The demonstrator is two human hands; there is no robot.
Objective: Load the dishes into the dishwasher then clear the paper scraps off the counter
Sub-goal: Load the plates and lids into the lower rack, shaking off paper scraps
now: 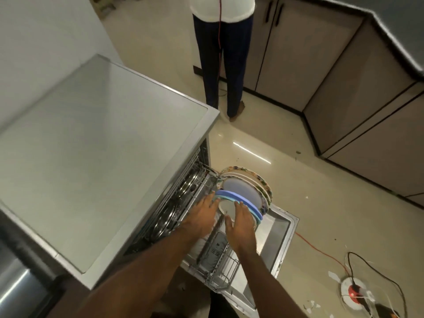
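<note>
Kitchen floor (pixel 321 203) beyond; props blue plate (pixel 238 199) on edge for rack (pixel 220 267), left hand (pixel 203 211), right hand (pixel 243 223) straight-fingered, patterned plates (pixel 259 180) at one o'clock

Matt grey worktop (pixel 96 143), glossy cream floor tiles (pixel 321 203), shiny metal dishwasher door (pixel 278 228), wire rack (pixel 220 269), smooth glossy plates (pixel 243 193).

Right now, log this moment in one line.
step: loading | left hand: touches blue plate | right hand: touches blue plate | rack: out, plates on edge | door: open
</note>
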